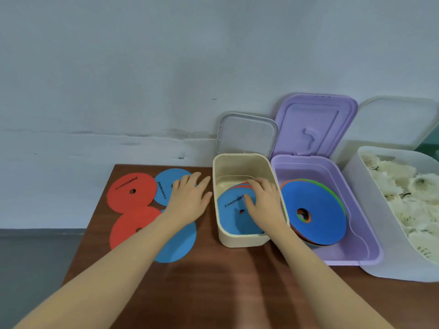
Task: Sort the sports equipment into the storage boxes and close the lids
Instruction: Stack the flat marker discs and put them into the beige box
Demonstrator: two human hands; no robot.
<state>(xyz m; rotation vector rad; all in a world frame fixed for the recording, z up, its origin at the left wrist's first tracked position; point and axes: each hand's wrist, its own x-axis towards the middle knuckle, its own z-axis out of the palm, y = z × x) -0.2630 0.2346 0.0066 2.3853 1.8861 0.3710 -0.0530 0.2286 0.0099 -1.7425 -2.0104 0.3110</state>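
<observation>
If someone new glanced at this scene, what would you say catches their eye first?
Probably the bright flat discs: red and blue ones lie loose on the left of the brown table, and a blue-topped stack fills the open purple box. Next come the two bare hands: the left hand rests over the loose discs, while the right hand presses a blue disc into the cream box.

The cream box stands open on the brown table. Inside it, the right hand rests flat on a blue disc. Left of the box, the left hand lies spread over loose red and blue discs. Right of it sits the purple box, holding stacked discs.
</observation>
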